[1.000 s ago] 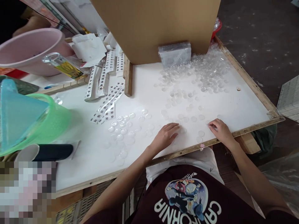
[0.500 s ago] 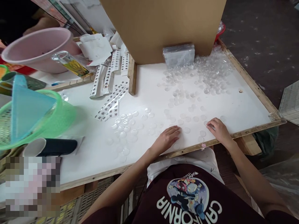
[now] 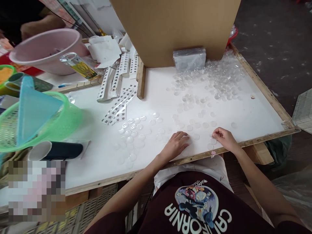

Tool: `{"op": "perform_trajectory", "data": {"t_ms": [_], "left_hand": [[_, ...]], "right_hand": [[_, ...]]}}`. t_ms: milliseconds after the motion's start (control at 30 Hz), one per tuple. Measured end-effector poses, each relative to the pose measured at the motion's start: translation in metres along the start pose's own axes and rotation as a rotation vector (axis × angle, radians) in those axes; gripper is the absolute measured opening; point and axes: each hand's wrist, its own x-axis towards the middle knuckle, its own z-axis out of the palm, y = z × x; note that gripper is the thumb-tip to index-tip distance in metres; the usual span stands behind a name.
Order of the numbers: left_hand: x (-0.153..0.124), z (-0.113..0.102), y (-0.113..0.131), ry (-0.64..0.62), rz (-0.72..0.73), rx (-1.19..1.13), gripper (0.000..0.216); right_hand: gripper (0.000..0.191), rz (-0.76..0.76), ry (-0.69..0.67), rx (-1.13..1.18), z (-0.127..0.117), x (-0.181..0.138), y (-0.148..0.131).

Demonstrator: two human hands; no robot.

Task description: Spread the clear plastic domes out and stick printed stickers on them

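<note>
My right hand [image 3: 225, 139] pinches a clear disc [image 3: 211, 135] at its fingertips. Two loose discs [image 3: 210, 147] lie just on my side of them, round, without a long axis, nearer than my left hand [image 3: 175, 143], which rests palm down, unclenched, on the white table [image 3: 159, 97].

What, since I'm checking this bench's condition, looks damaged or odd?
A small brown mark on the right of the white tabletop interrupts its pale surface; damage or dirt, I can't tell.

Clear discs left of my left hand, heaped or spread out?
Spread out: clear discs show mostly separate round outlines across the white tabletop.
</note>
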Motion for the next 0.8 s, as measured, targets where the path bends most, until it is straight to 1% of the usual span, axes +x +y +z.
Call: {"op": "perform_trajectory", "data": {"t_ms": [133,233,300,367,467,567,667,733,800], "left_hand": [[-0.009,-0.002,-0.008,0.074,-0.035,-0.033,0.036],[-0.02,-0.003,-0.016,0.104,-0.028,-0.04,0.038],[-0.027,-0.003,-0.021,0.094,-0.008,-0.035,0.038],[-0.032,-0.003,-0.023,0.084,0.001,-0.028,0.038],[-0.032,-0.004,-0.024,0.093,-0.018,0.0,0.032],[-0.025,-0.004,-0.022,0.097,-0.044,0.065,0.021],[-0.015,-0.001,-0.018,0.081,-0.049,0.107,0.017],[-0.008,0.002,-0.015,0.075,-0.068,0.089,0.017],[0.0,0.004,-0.012,0.077,-0.117,0.025,0.018]], "right_hand": [[0.02,0.001,0.143,-0.051,-0.004,0.003,0.007],[0.018,-0.047,0.19,-0.124,-0.006,0.002,0.011],[0.017,-0.101,0.165,-0.166,-0.005,0.0,0.011],[0.015,-0.15,0.11,-0.188,-0.002,-0.002,0.01],[0.013,-0.182,0.049,-0.201,0.006,-0.004,0.006],[0.011,-0.199,0.03,-0.213,0.014,-0.003,0.0],[0.01,-0.216,0.022,-0.214,0.021,-0.002,-0.006],[0.009,-0.225,0.02,-0.21,0.024,-0.002,-0.008],[0.01,-0.232,0.024,-0.211,0.026,-0.003,-0.009]]}}
